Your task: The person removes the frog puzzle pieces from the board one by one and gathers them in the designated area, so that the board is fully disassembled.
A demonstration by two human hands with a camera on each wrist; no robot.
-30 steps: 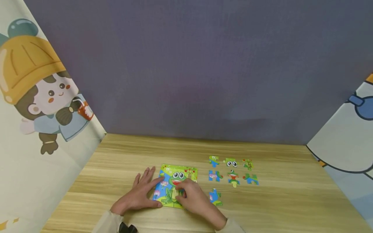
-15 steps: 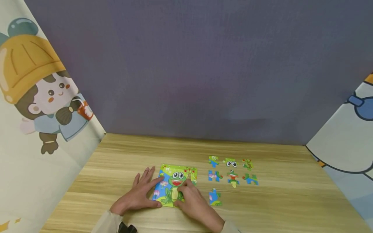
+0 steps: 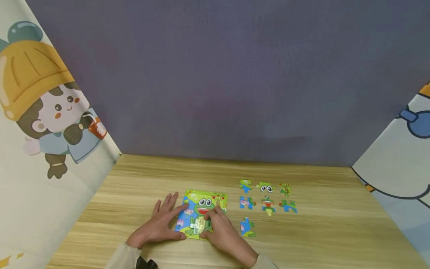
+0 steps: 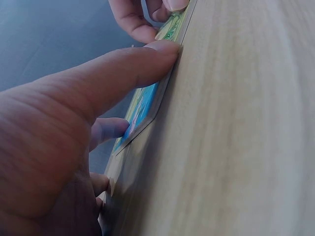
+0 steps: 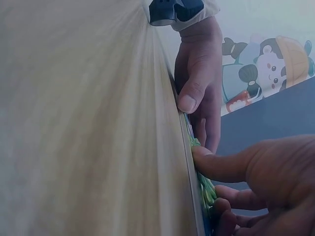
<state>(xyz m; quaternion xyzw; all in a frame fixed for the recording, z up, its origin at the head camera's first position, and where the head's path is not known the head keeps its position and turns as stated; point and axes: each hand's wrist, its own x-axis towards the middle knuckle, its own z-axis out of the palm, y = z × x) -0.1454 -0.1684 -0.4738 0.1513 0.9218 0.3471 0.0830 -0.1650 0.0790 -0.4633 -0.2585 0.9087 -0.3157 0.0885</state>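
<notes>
A square frog puzzle board (image 3: 203, 194) lies flat on the wooden table. My left hand (image 3: 158, 223) rests at its left side, fingers spread, with the index finger on the board's left part and the thumb on its lower left edge. Over the lower right of the board, my right hand (image 3: 224, 228) pinches a puzzle piece (image 3: 200, 225) with the frog's belly, which catches a bright glare. In the right wrist view, the right thumb and curled fingers are around the green piece (image 5: 208, 191) at the board's surface. The right hand hides the board's lower right corner.
Loose frog puzzle pieces lie in rows to the right of the board, among them an eyes piece (image 3: 266, 188), a mouth piece (image 3: 268, 206) and a blue-green piece (image 3: 248, 227). A dark wall (image 3: 235, 93) stands behind the table (image 3: 322, 209).
My right hand has shifted slightly left and down, and glare has appeared on the belly piece under its fingers. The left hand and the loose pieces stay as they were.
</notes>
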